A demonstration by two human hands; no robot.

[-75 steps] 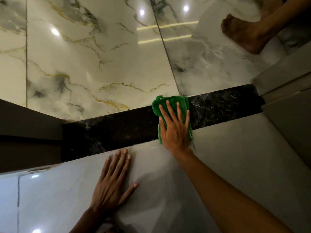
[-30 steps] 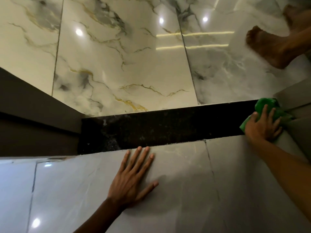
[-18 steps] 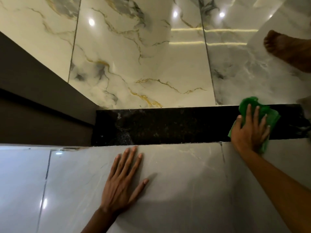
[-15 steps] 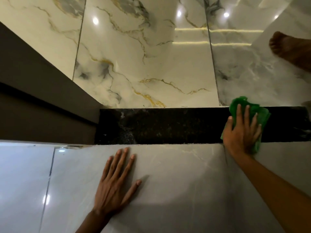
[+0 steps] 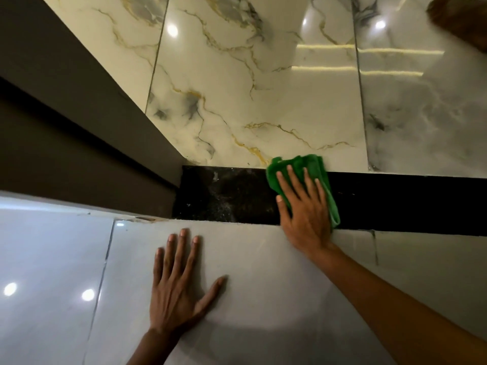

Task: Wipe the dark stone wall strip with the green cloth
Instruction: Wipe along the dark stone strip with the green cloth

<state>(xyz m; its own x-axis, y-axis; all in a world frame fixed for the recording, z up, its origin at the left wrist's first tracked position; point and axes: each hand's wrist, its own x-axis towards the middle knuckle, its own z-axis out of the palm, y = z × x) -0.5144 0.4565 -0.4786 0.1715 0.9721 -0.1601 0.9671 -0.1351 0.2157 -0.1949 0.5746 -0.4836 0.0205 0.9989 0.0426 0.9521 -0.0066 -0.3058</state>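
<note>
The dark stone wall strip [image 5: 395,204] runs left to right between the grey wall tiles and the glossy marble floor. A folded green cloth [image 5: 303,167] lies flat against the strip near its middle. My right hand [image 5: 305,212] presses on the cloth with its fingers spread, and the palm covers the cloth's lower part. The left end of the strip [image 5: 224,196] shows pale dusty specks. My left hand [image 5: 179,285] rests flat and empty on the grey wall tile [image 5: 263,272] below the strip, fingers apart.
The white marble floor with gold veins [image 5: 250,88] lies beyond the strip. A dark brown panel [image 5: 66,114] meets the strip's left end. A bare foot [image 5: 461,19] stands on the floor at the top right corner.
My right hand has slid the green cloth leftward along the strip, from its right end to near the middle. My left hand stays flat on the tile. The view has shifted left.
</note>
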